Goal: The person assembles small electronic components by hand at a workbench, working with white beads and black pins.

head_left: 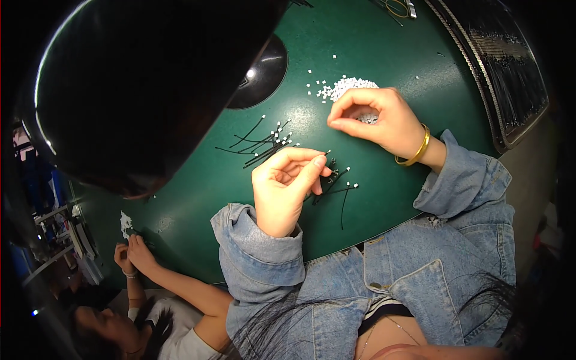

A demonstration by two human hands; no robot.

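Note:
My left hand (287, 187) is closed on thin black wires, and one bare wire tip (327, 152) sticks out between thumb and forefinger. Other dark wire ends (333, 170) show just beyond these fingers. My right hand (384, 120) is pinched, thumb against forefinger; anything between the tips is too small to make out. It hovers at the near side of a heap of tiny white connector housings (354, 85) and partly covers it. Black wires with white housings on their ends (264, 144) lie beyond my left hand. A few more such wires (343, 201) lie to its right.
A large black lamp-like shape (150, 78) blocks the upper left, with a round black base (264, 75) on the green table (414, 54). At the right stands a rack of dark wires (504, 60). A co-worker's hands (137, 255) work at the lower left near white pieces (125, 223).

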